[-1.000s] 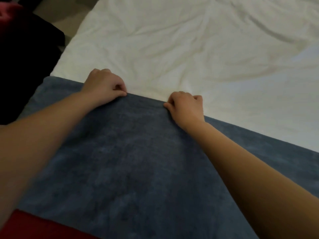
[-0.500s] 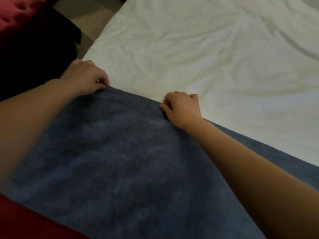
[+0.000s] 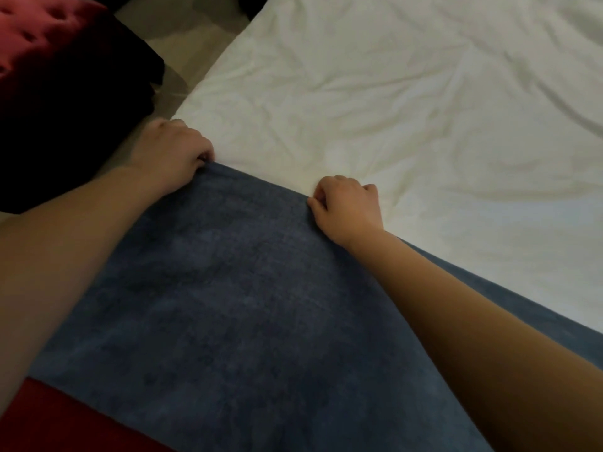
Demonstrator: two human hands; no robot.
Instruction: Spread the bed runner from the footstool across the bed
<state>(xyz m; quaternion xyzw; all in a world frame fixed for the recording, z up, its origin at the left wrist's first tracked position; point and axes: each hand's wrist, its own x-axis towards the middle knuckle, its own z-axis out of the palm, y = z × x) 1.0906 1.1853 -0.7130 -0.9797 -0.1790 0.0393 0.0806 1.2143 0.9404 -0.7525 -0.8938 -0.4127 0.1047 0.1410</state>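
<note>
A dark blue bed runner (image 3: 248,305) lies across the near part of the bed, over the white wrinkled sheet (image 3: 391,102). My left hand (image 3: 169,151) pinches the runner's far edge at the bed's left side. My right hand (image 3: 349,207) grips the same far edge a little further right, knuckles up. Both forearms stretch over the runner. The runner's far edge runs diagonally down to the right past my right arm.
A red tufted footstool with a dark side (image 3: 58,76) stands left of the bed, with a strip of pale floor (image 3: 182,50) between them. A red surface (image 3: 55,425) shows at the bottom left corner.
My left hand has slid along the runner's far edge toward the bed's left side, drawing the cloth with it. My right hand has kept its grip in nearly the same place.
</note>
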